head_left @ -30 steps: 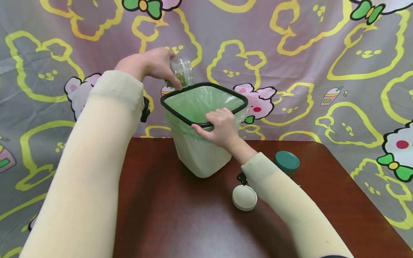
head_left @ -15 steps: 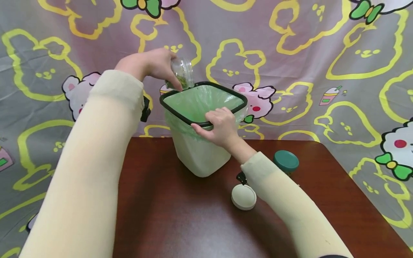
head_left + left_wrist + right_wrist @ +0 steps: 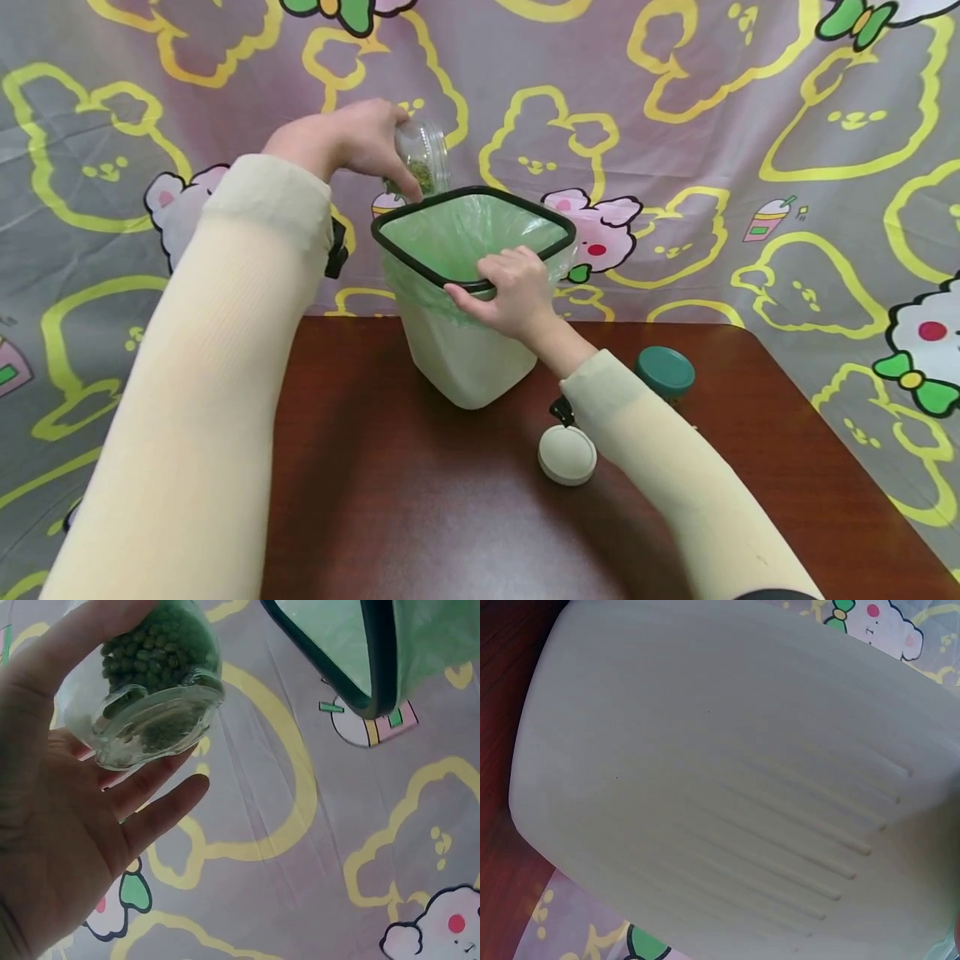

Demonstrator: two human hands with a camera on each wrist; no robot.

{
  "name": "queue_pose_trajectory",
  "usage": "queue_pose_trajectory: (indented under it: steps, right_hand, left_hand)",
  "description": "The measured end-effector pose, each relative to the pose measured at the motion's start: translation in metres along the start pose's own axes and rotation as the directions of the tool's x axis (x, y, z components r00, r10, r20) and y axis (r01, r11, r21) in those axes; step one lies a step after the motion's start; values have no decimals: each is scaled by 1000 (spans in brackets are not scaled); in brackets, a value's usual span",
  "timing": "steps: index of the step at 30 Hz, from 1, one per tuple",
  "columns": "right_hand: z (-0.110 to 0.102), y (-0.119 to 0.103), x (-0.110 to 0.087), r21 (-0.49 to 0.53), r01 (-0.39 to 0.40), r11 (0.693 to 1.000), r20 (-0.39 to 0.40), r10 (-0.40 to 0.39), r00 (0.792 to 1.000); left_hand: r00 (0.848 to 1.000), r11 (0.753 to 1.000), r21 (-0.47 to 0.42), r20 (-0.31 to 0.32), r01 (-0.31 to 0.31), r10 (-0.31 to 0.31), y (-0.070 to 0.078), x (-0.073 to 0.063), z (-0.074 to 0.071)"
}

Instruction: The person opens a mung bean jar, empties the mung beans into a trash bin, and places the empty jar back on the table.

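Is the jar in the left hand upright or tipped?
Tipped: the jar has its rim facing sideways; green grains gather on its lower side.

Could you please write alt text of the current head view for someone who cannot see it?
A person's left hand holds a tilted clear jar of green grains beside the black rim of a white bin, while the right hand grips that rim. A round white lid and a teal-topped container stand on the brown table before a cartoon-print cloth.
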State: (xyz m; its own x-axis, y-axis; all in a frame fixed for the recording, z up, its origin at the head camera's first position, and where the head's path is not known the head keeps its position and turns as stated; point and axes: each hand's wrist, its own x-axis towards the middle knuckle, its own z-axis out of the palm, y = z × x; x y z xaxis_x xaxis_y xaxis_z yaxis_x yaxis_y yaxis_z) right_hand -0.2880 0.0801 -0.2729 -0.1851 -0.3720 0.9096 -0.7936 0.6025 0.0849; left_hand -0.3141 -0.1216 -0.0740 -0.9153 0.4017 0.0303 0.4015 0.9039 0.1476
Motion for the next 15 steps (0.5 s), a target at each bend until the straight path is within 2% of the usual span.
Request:
queue_pose_trajectory:
  steps: [5,15]
  right_hand:
    - [-1,0,0,3,-3,1000,3,3,1000]
    - [-2,0,0,0,-7,1000,27,7,1000]
  left_hand:
    - [1000,1000,6,3,4,-4,0,0,-1]
    - [1000,1000,12,-31,-1,1,-2,0,0]
